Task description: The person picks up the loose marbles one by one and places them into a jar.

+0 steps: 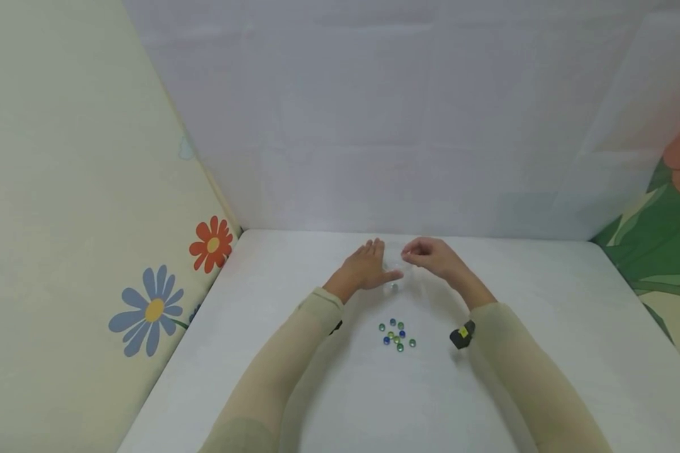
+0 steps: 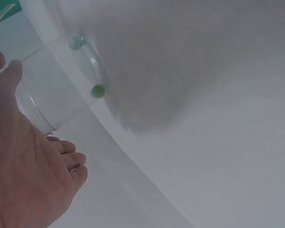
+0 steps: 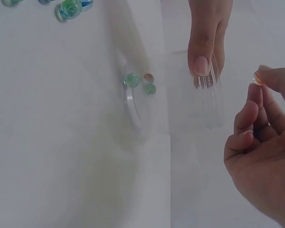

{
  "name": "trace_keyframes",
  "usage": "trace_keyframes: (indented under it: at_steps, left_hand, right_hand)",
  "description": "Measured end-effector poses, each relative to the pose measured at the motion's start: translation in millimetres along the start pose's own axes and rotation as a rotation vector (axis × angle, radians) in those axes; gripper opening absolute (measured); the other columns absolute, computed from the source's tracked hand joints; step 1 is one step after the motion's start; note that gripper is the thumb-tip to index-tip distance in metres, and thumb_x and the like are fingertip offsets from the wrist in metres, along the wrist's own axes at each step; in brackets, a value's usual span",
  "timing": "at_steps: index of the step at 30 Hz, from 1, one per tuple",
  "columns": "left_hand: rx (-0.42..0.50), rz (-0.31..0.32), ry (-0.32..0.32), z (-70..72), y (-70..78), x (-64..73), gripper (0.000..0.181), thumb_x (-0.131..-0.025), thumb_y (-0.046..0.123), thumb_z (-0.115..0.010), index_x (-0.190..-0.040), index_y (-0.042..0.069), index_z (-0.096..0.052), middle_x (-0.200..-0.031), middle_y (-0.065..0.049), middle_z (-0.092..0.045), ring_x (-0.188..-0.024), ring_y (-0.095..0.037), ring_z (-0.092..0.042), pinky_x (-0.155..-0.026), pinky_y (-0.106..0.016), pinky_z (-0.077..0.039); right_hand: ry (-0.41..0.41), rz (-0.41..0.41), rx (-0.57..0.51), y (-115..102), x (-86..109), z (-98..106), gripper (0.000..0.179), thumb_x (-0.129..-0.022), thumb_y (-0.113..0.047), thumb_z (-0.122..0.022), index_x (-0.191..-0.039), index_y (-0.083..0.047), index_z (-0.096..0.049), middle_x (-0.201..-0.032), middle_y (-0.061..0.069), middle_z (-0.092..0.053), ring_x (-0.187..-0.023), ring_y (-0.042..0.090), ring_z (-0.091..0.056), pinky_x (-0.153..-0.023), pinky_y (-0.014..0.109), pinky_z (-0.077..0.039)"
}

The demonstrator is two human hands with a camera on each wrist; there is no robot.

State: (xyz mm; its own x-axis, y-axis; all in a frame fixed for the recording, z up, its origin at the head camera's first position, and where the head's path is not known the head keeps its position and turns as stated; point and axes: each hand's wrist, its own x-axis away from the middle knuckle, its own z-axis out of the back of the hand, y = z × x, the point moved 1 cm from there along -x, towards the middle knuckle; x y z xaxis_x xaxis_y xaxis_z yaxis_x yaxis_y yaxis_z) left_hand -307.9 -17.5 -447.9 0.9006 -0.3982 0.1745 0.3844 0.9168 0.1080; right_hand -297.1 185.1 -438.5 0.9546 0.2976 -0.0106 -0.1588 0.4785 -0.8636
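A clear jar (image 3: 180, 111) stands at the back of the white table, with several marbles at its bottom, among them a green marble (image 3: 132, 80) and an orange-brown marble (image 3: 148, 78). My left hand (image 1: 365, 267) grips the jar near its threaded rim, the thumb on one side and the fingers on the other. To the right of the rim, my right hand (image 1: 432, 257) pinches a clear marble with an orange tint (image 3: 258, 79) between thumb and fingertips, apart from the jar. In the left wrist view, two green marbles (image 2: 98, 91) show through the glass.
A loose group of blue, green and yellow-green marbles (image 1: 396, 340) lies on the white table (image 1: 340, 402) in front of the jar, between my forearms. A white cloth wall (image 1: 374, 157) rises behind the table. Flower-patterned panels (image 1: 154, 310) flank both sides.
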Motion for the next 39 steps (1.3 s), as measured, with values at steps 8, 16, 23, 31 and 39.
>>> trace_keyframes:
  at_steps: [8, 16, 23, 31, 39]
  left_hand:
    - [-0.001, -0.007, 0.011, -1.0, -0.6, 1.3, 0.104, -0.095, 0.076, -0.04, -0.162, 0.003, -0.008, -0.17, -0.016, -0.009, -0.157, -0.029, -0.009, -0.128, -0.037, -0.011]
    - [0.007, -0.016, 0.01, -2.6, -1.8, 0.7, 0.105, -0.095, 0.077, -0.039, -0.162, 0.003, -0.008, -0.169, -0.016, -0.009, -0.157, -0.029, -0.009, -0.128, -0.037, -0.01]
    - [0.015, -0.011, 0.007, -0.9, -1.3, 2.7, 0.105, -0.094, 0.077, -0.04, -0.162, 0.003, -0.009, -0.169, -0.015, -0.011, -0.157, -0.029, -0.01, -0.128, -0.037, -0.011]
    - [0.022, -0.005, 0.003, -1.8, -1.8, 1.6, 0.105, -0.094, 0.077, -0.04, -0.162, 0.003, -0.008, -0.17, -0.014, -0.009, -0.157, -0.028, -0.009, -0.128, -0.036, -0.01]
    - [0.02, -0.003, 0.007, -1.3, -1.8, 0.3, 0.107, -0.094, 0.078, -0.04, -0.162, 0.003, -0.007, -0.17, -0.014, -0.009, -0.157, -0.028, -0.009, -0.128, -0.037, -0.01]
  right_hand:
    - [0.001, -0.003, 0.047, -1, -8.6, 0, 0.028, -0.098, -0.029, -0.069, -0.117, -0.009, -0.069, -0.106, 0.01, -0.067, -0.098, 0.024, -0.06, -0.088, 0.036, -0.051]
    - [-0.031, -0.058, 0.13, -6, -12.6, 1, 0.026, -0.098, -0.03, -0.068, -0.117, -0.013, -0.069, -0.109, 0.009, -0.067, -0.103, 0.026, -0.061, -0.093, 0.042, -0.052]
    - [-0.073, -0.027, 0.224, -8, -17.8, 1, 0.026, -0.097, -0.028, -0.069, -0.116, -0.011, -0.069, -0.104, 0.009, -0.067, -0.098, 0.025, -0.061, -0.087, 0.04, -0.054]
    - [-0.112, -0.003, 0.269, -12, -22.5, 1, 0.03, -0.097, -0.026, -0.069, -0.12, -0.007, -0.067, -0.104, 0.009, -0.068, -0.096, 0.024, -0.062, -0.086, 0.04, -0.055]
    - [-0.104, 0.006, 0.269, -13, -20.8, 2, 0.029, -0.097, -0.026, -0.068, -0.119, -0.008, -0.067, -0.103, 0.009, -0.067, -0.096, 0.024, -0.062, -0.086, 0.039, -0.054]
